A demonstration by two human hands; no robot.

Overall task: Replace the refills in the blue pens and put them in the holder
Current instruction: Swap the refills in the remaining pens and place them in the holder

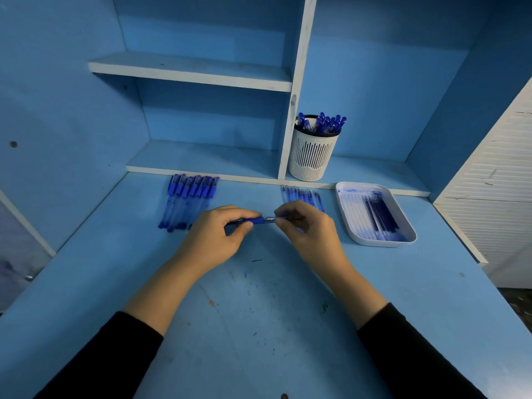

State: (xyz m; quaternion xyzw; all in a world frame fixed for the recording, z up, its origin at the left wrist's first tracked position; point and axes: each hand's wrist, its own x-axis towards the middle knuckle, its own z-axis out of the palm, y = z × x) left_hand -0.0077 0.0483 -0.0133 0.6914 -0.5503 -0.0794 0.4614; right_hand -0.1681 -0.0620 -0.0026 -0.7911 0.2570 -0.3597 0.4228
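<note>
Above the middle of the desk (259, 326), the left hand (218, 237) grips a blue pen (254, 220) by its barrel, while the right hand (305, 226) pinches its metal tip end. A row of pens (188, 201) lies near the back edge, loose refills (302, 195) beside a white tray (374, 240), and the holder (312, 155) stands on the shelf behind.
</note>
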